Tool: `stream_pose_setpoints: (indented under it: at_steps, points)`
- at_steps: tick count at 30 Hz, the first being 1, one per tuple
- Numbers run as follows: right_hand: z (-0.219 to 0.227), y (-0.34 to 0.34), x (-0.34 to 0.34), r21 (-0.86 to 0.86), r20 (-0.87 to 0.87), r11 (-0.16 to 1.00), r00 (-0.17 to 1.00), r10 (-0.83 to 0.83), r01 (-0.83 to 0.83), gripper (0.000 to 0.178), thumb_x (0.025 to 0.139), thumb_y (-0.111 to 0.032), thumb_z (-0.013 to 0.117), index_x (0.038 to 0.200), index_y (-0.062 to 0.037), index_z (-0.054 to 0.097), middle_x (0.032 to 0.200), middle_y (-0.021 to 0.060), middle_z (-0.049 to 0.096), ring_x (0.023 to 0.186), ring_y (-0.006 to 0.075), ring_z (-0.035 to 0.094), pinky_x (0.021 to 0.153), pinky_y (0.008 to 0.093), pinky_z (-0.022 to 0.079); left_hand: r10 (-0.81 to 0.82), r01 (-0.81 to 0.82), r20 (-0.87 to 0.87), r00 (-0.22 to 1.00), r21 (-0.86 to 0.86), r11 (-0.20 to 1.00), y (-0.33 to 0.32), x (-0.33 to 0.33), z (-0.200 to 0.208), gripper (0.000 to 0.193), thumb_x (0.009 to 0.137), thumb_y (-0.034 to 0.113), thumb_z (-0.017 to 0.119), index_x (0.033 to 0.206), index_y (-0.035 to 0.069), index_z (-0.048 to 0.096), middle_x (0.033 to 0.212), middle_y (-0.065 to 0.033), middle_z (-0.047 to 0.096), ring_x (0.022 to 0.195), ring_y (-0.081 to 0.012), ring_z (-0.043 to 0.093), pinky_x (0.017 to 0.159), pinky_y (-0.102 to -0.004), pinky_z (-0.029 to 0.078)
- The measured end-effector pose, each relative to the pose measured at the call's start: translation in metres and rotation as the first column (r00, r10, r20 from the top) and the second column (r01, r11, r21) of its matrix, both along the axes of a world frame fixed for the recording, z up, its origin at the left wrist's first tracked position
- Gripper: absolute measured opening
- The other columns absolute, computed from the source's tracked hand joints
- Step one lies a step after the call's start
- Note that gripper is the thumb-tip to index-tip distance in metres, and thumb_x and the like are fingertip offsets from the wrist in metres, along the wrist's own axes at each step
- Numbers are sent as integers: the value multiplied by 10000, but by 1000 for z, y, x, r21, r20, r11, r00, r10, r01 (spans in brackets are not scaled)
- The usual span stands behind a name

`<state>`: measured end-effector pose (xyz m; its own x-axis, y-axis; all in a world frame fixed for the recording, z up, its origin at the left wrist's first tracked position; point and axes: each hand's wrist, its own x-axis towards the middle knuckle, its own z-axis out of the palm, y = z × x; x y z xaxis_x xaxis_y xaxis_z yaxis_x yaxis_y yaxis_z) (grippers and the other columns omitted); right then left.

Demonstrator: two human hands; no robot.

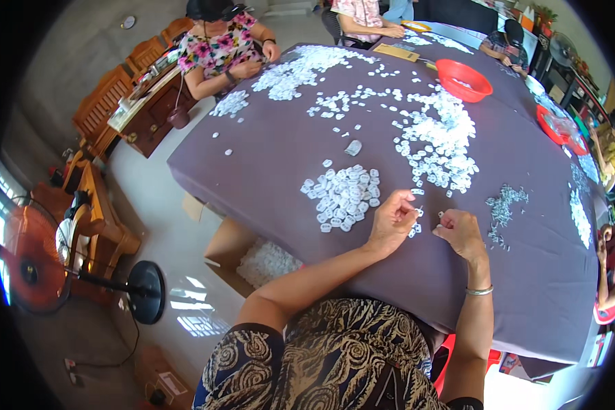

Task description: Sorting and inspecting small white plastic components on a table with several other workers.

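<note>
My left hand (pixel 393 222) is closed in a pinch above the near part of the table, with a small white plastic piece at its fingertips. To its right, my right hand (pixel 462 234) has thumb and fingers pressed together; what they pinch is too small to make out. A few white pieces (pixel 415 231) lie close by my left fingertips. Left of that hand sits a rounded pile of white plastic pieces (pixel 345 197). Small grey metal-looking pins (pixel 506 205) are scattered right of my right hand. A larger heap of white pieces (pixel 439 140) spreads beyond both hands.
A dark cloth covers the table (pixel 253 160). A red basin (pixel 463 80) stands toward the far side. Several people sit around, one (pixel 225 51) at the far left edge. An open cardboard box (pixel 229 253) with white pieces is below the left edge, near a standing fan (pixel 143 292).
</note>
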<state>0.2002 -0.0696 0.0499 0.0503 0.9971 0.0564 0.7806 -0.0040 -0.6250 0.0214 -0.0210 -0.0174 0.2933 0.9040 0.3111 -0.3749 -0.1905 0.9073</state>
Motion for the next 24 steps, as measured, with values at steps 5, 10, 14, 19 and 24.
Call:
stream_pose_setpoints:
  at_steps: [5, 10, 14, 19, 24]
  points:
    - [-3, 0, 0, 200, -13, 976, 995, 96, -92, 144, 720, -60, 686, 786, 19, 586, 682, 152, 599, 610, 262, 591, 579, 363, 447, -12, 13, -12, 1000, 11, 1000, -1, -3, 2, 278, 846, -40, 587, 1084, 55, 480, 797, -16, 561, 668, -46, 518, 558, -195, 451]
    - [-5, -1, -4, 259, -107, 966, 993, 57, -28, 88, 778, -39, 662, 826, 9, 605, 605, 76, 555, 548, 123, 488, 536, 290, 415, -17, 17, -10, 1000, -4, 1000, -6, -3, 4, 309, 831, -55, 602, 1093, 47, 473, 770, -3, 540, 648, -25, 468, 543, -180, 398]
    - [-4, -2, -2, 212, -224, 976, 974, -2, 51, 126, 808, -80, 654, 902, 2, 638, 674, 86, 615, 593, 140, 569, 564, 288, 463, -42, 43, -39, 998, 14, 999, -9, -6, 3, 289, 836, -55, 590, 1082, 49, 480, 792, -33, 569, 646, -60, 520, 555, -204, 451]
    - [-5, 3, -7, 52, -601, 995, 798, -39, 88, 122, 863, -86, 598, 919, 13, 643, 692, 5, 568, 584, 60, 511, 511, 217, 448, -47, 50, -92, 995, 28, 998, -4, -4, 5, 309, 824, -70, 582, 1088, 47, 473, 788, -32, 570, 637, -69, 530, 553, -207, 449]
    - [-3, 11, -5, 65, -731, 996, 683, 5, 63, 170, 890, -74, 561, 1005, 23, 640, 758, 35, 601, 649, 75, 541, 546, 216, 454, -50, 55, -98, 994, 41, 998, 1, -1, 13, 308, 811, -68, 602, 1071, 23, 464, 719, -20, 550, 590, -51, 502, 515, -196, 421]
